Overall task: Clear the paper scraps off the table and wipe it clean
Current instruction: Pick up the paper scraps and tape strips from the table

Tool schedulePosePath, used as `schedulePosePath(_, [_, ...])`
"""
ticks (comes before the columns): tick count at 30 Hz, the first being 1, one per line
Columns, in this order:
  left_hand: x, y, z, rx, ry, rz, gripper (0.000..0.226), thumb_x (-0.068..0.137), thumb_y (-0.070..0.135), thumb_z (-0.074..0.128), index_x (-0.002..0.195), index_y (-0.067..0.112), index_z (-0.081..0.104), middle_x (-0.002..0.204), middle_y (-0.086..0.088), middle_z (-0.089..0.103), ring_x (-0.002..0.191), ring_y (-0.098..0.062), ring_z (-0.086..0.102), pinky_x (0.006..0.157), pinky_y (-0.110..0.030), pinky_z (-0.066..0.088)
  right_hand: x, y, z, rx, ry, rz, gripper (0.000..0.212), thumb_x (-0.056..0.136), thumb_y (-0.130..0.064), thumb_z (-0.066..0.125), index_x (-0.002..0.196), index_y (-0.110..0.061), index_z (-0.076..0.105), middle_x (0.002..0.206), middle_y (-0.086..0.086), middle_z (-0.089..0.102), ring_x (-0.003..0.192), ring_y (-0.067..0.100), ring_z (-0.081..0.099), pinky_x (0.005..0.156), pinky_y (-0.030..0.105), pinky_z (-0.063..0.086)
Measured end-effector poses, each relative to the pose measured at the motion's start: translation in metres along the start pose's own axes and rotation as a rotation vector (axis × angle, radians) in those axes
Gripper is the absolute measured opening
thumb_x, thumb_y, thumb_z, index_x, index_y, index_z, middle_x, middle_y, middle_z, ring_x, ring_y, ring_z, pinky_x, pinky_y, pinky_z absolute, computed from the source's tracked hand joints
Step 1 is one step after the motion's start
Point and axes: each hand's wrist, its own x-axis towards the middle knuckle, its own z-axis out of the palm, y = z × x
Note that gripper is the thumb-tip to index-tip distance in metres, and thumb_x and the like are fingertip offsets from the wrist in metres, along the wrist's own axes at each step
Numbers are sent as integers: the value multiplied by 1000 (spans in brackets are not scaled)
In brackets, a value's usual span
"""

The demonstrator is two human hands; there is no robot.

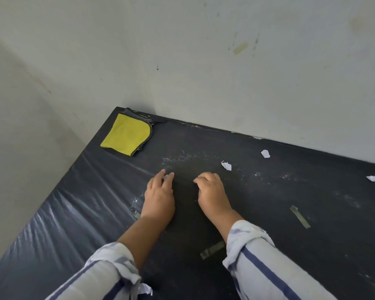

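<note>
Task judged at an early stage. Three crumpled paper scraps (226, 166) lay loose on the black counter (312, 245), right of the hands. The left hand (160, 194) pinched a small white scrap (166, 177) at its fingertips. The right hand (212, 192) was curled knuckles-up; whether it held anything could not be told. White dust (182, 156) streaked the surface. The yellow cloth (126, 137) sat folded in the far corner, wiping not yet begun.
</note>
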Motion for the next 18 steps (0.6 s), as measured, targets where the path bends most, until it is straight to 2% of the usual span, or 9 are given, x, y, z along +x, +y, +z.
schedulePosePath(3, [13,-2,1,-3,13,32,43,93,1,41,133,10,50,134,-8,47,125,-27,36,107,-32,28,0,11,-10,60,69,63,38,64,21,57,95,1,67,94,18,61,81,36,59,72,39,52])
schedulePosePath(6, [19,-2,4,-40,35,68,36,89,-6,45,119,6,62,118,-9,56,113,-27,45,100,-31,35,6,24,-28,53,145,208,43,78,16,53,118,0,58,127,24,49,112,38,50,92,47,47])
schedulePosePath(8, [20,-2,6,-51,46,88,35,87,-9,47,114,5,65,113,-10,58,109,-29,47,96,-32,38,13,29,-40,-18,44,331,53,84,10,49,133,-8,45,147,18,29,128,34,35,104,40,36])
schedulePosePath(9, [20,-3,7,-53,49,93,35,86,-9,48,113,5,66,112,-10,58,109,-29,48,95,-33,39,17,32,-44,-59,-25,367,56,86,8,46,138,-11,39,151,13,23,130,32,30,105,36,32])
schedulePosePath(10, [20,-3,7,-50,46,92,35,87,-9,48,113,5,66,112,-10,58,109,-29,48,95,-33,39,20,32,-47,-100,-87,377,56,87,6,45,139,-13,36,151,10,23,130,30,28,105,34,31])
schedulePosePath(12, [20,-4,6,-46,39,82,34,87,-8,47,113,5,66,112,-10,58,110,-29,48,95,-34,40,23,32,-48,-139,-132,352,52,85,6,43,134,-10,43,143,9,35,123,28,34,100,31,36])
schedulePosePath(15, [19,-4,3,-55,33,93,33,88,-8,47,112,5,66,111,-11,59,110,-31,48,95,-35,40,21,29,-49,-155,-92,343,41,81,11,42,116,-4,56,120,11,47,108,27,42,85,32,42])
schedulePosePath(18, [12,-4,-1,-66,9,99,32,91,-4,46,114,8,65,113,-9,58,114,-28,47,96,-34,39,13,28,-50,-133,-80,357,35,80,11,43,108,-4,59,114,10,48,103,27,46,76,28,40])
